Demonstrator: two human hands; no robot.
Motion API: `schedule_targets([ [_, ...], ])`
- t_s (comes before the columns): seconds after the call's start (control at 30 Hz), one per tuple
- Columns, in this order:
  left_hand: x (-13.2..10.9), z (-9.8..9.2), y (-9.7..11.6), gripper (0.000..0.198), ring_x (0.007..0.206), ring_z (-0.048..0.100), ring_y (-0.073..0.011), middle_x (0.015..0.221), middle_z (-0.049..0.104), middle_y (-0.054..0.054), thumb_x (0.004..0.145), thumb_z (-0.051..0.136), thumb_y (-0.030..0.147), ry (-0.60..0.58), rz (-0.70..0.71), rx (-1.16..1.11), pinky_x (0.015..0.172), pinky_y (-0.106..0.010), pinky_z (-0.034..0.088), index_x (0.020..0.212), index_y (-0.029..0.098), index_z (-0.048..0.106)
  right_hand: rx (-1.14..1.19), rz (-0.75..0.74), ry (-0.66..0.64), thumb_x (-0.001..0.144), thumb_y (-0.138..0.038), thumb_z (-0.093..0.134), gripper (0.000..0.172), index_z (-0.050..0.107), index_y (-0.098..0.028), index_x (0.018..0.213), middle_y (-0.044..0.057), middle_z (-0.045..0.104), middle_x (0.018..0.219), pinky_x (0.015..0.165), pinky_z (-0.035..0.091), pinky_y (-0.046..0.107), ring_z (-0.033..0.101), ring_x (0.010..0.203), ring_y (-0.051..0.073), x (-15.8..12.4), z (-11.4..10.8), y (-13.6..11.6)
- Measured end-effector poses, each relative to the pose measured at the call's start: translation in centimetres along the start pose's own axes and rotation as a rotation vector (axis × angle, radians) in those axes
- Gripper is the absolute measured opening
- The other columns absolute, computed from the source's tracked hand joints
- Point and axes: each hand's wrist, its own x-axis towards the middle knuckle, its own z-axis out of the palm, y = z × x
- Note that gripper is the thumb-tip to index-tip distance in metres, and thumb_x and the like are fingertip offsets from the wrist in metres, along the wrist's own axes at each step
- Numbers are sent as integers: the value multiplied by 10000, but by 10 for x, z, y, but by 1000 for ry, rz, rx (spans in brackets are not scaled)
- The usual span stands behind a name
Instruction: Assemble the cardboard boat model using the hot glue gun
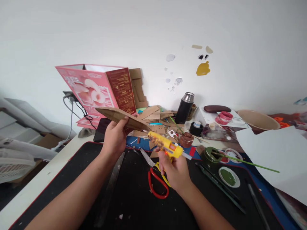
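Note:
My left hand (116, 135) is closed on a long, pointed piece of cardboard (115, 115), held up over the table. A yellow hot glue gun (163, 143) is in my right hand (176, 171), its nozzle at the right end of the cardboard; whether the two touch I cannot tell. A clear glue stick (187, 156) pokes out of its back, and a small red light glows near my fingers. Beneath the gun, scissors (158, 183) with red and yellow handles lie on the black mat (134, 207), and a metal ruler (110, 188) lies left of them.
Cardboard scraps (153, 115) pile up by the wall beside a pink box (93, 89). A black thermos (184, 108) stands behind a brown paint jar (186, 139). On the right are a green paint jar (211, 156) with a brush, a paint lid (229, 177) and white paper (273, 153).

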Motion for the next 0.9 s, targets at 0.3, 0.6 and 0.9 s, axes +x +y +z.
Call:
schedule_targets([
  [0.3,-9,-8,-2,185,1084,784,-292,991,842,-66,901,784,350,-61,237,235,1013,-392,605,1003,197,788,-450,-220,-69,1033,-412,630,259,778,-207,977,86,798,868,701,568,342,764,760,251,-1,2,8],
  [0.6,-24,-1,6,169,1066,784,-311,965,848,-78,906,777,324,-49,261,377,968,-382,615,980,178,816,-459,-142,48,1040,-439,620,303,778,-214,915,69,779,790,700,561,341,723,714,236,1,2,13],
  [0.9,-34,1,1,166,947,786,-283,964,852,-68,881,781,311,-65,280,480,904,-352,611,958,173,829,-598,-160,62,1036,-468,588,330,764,-201,956,108,804,853,697,565,354,762,788,277,2,2,9],
])
